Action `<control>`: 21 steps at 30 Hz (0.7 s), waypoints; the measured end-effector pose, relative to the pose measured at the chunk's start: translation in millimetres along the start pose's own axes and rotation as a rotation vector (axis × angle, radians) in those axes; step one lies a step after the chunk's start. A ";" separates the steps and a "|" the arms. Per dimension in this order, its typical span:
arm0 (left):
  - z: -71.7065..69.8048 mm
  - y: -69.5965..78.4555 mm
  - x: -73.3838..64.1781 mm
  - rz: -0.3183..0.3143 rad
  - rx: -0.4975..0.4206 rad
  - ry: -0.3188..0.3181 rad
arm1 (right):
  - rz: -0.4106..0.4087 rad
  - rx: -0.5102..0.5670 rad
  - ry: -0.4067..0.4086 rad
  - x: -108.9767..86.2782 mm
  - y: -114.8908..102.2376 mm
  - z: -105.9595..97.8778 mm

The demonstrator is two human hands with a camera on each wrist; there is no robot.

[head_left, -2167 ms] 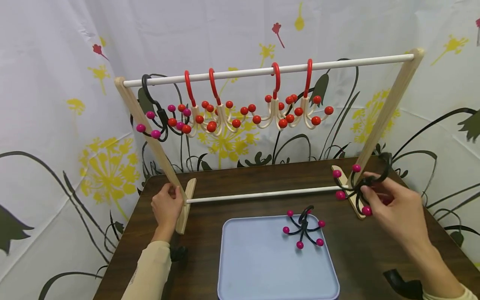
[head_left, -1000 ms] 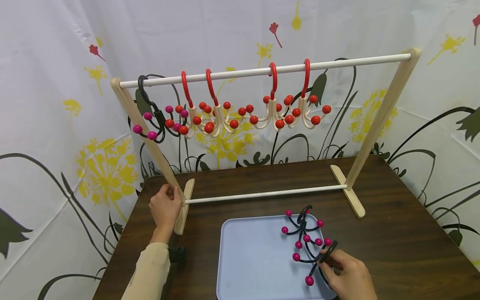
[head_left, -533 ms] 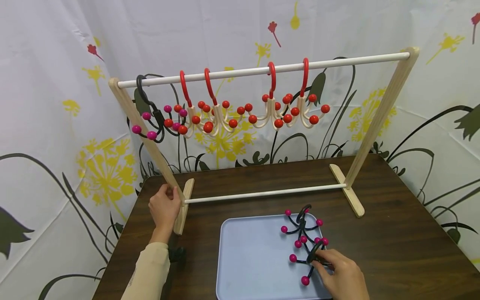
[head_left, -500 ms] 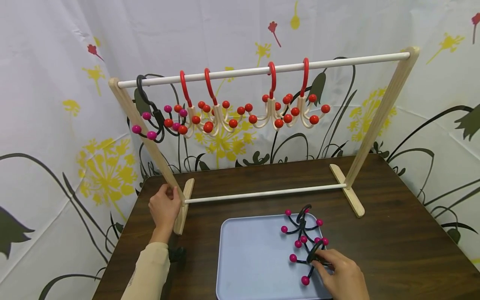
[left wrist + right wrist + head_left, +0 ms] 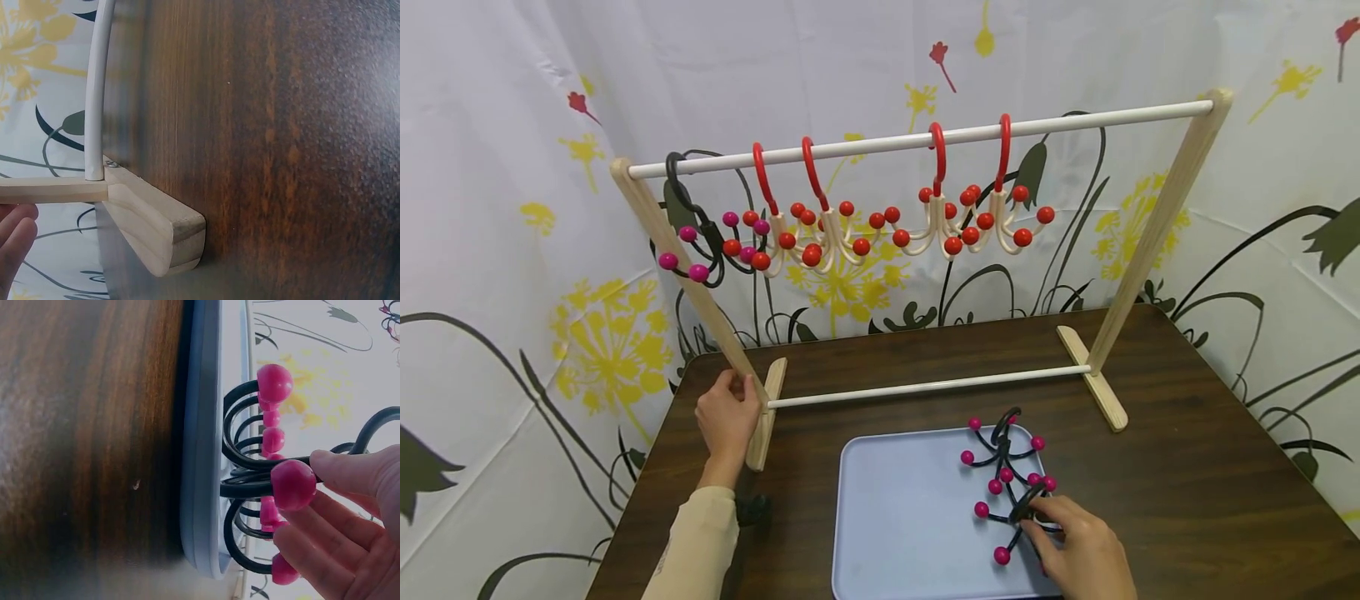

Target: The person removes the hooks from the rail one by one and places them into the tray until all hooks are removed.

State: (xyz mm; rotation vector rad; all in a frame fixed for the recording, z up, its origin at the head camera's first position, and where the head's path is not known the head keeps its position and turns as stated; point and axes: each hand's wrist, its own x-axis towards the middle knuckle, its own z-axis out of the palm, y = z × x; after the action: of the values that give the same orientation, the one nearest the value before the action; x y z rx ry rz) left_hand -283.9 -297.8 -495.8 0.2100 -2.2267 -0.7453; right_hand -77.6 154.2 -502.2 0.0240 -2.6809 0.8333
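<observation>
While the left hand (image 5: 727, 418) grips the post (image 5: 711, 317), the right hand (image 5: 1084, 543) pinches the hook (image 5: 1019, 507) by its stem at the right side of the tray (image 5: 887, 525). Seat the curved arms evenly, clear of the second hook (image 5: 1003, 450), before releasing. Finish: glossy black, magenta balls on the visible arm ends.

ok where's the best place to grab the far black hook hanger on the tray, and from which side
On the far black hook hanger, probably the central stem just below the curved hook, pinched from above and the right: arms with pink balls fan out around that stem, and the nearer hanger, held by the right hand, crowds the near side.
</observation>
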 end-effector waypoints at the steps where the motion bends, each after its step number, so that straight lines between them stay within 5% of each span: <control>1: 0.0 -0.4 -0.2 -0.001 0.000 0.001 | 0.006 -0.001 -0.010 0.0 -0.5 -0.7; 13: 0.9 0.4 0.7 0.005 0.005 -0.007 | 0.101 0.091 -0.105 -1.0 -4.0 -24.1; 21: -0.3 1.2 0.2 0.008 0.007 -0.007 | 0.027 0.163 0.030 6.4 -0.6 -51.9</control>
State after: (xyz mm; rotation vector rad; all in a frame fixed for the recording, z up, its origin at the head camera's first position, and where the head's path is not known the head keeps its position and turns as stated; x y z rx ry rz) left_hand -283.7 -297.1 -494.8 0.2023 -2.2358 -0.7347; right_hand -67.6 183.0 -459.7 0.0138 -2.5839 1.0498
